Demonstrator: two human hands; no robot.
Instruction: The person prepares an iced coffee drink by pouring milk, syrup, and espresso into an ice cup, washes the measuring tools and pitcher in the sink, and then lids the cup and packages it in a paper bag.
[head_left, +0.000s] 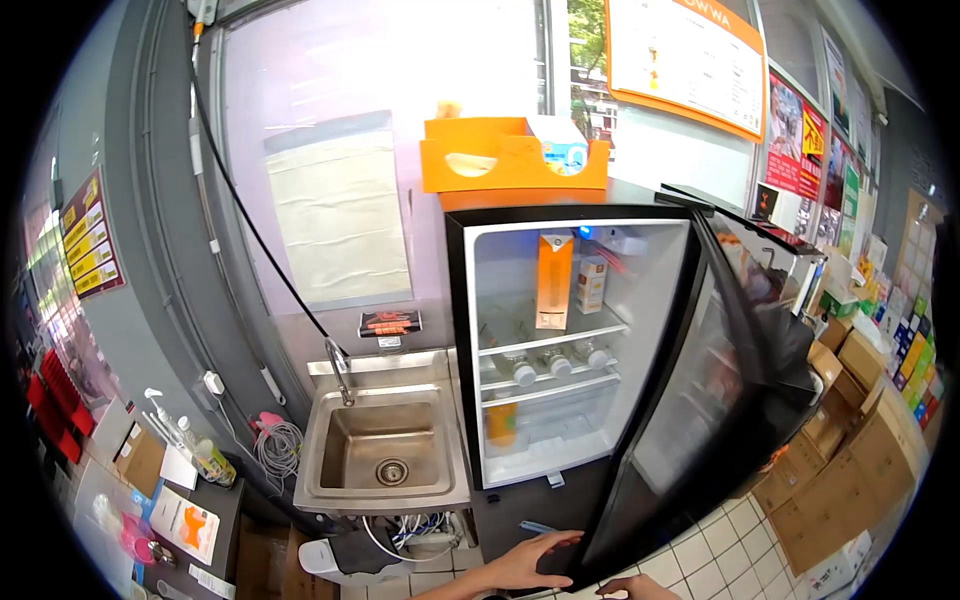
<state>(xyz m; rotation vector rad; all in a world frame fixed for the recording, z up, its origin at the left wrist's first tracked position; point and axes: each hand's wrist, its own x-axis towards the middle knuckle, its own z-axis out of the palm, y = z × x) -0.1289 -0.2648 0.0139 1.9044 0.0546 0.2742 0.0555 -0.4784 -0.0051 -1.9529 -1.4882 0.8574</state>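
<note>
A black-framed refrigerator (457, 330) stands in front of me with its door (690, 430) swung out to the right; the door's outer part is blurred. At the bottom of the view, my left hand (530, 565) reaches to the door's lower near edge. Its index finger and thumb are apart, and the fingertips meet or overlap the dark edge. My right hand (640, 588) shows only in part below the door, cut off by the frame. On the shelves are an orange carton (554, 282), a smaller white and orange carton (591, 284) and several white-capped bottles (557, 362).
Left of the refrigerator is a steel sink (335, 420) with a faucet (340, 372). An orange tray (515, 165) sits on top of the refrigerator. Pump bottles (203, 452) stand on a dark counter at left. Cardboard boxes (840, 490) are stacked at right, beside the door.
</note>
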